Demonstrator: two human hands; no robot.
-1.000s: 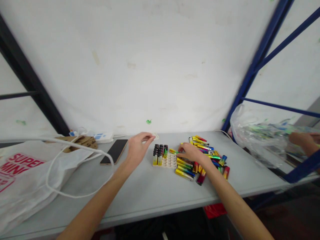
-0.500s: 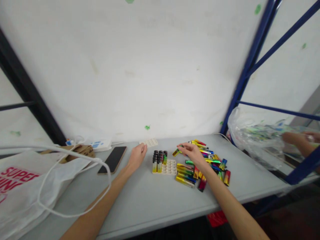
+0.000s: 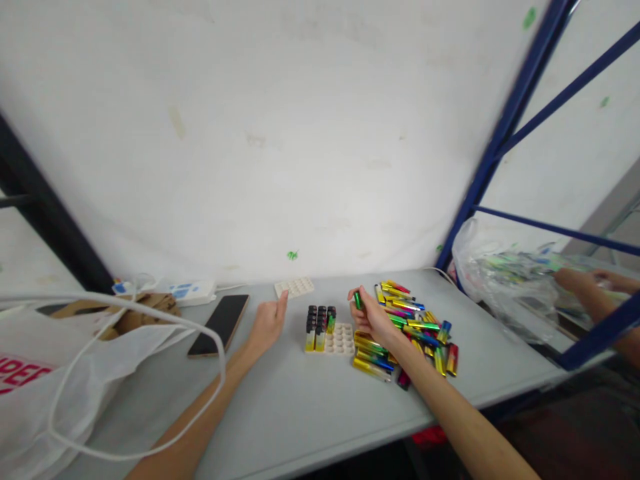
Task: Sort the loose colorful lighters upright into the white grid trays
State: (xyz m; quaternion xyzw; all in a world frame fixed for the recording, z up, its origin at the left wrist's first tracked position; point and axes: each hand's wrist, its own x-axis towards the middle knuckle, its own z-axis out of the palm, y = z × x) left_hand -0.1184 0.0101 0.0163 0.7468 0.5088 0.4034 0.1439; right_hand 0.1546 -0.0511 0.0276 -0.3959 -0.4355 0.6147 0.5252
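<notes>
My right hand (image 3: 371, 317) pinches a green metallic lighter (image 3: 357, 300), held upright above the right side of a white tray (image 3: 340, 340) with round holes. In the tray's left part stand several black-topped lighters (image 3: 315, 330), mostly with yellow and silver bodies; one in the third column is green (image 3: 331, 323). Left of the tray, my left hand (image 3: 267, 323) is closed with its thumb raised, and nothing shows in it. Beneath and beyond my right hand lies a loose pile of shiny coloured lighters (image 3: 425, 327), partly hidden by my wrist.
A second white holed tray (image 3: 295, 287) lies near the wall. To the left are a phone (image 3: 220, 325), a power strip (image 3: 193, 291), a white cable (image 3: 220, 360) and a plastic bag (image 3: 100, 373). Past the blue rack post (image 3: 493, 167), another person's hands are by clear plastic bags (image 3: 505, 273).
My right hand has turned and the lighter in it has gone from tilted to upright. My left hand has shifted slightly left and its thumb now points up.
</notes>
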